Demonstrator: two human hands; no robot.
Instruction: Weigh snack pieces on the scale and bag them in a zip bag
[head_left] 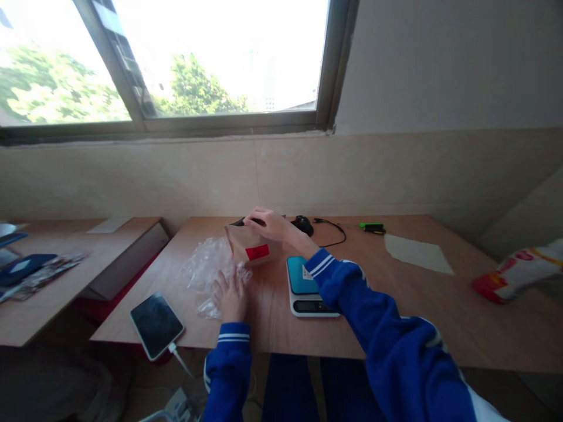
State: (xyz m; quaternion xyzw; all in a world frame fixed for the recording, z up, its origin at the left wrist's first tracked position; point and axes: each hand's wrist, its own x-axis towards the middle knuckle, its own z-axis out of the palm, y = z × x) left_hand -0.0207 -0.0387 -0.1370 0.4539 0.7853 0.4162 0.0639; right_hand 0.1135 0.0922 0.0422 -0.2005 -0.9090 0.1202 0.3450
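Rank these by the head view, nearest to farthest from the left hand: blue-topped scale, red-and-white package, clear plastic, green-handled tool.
1. Clear plastic: right at the left hand.
2. Blue-topped scale: to its right.
3. Green-handled tool: farther right, toward the back.
4. Red-and-white package: far right.

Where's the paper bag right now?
In the head view, the paper bag sits just left of centre, the right hand at its top, with clear plastic on its left and the scale nearer, to its right.
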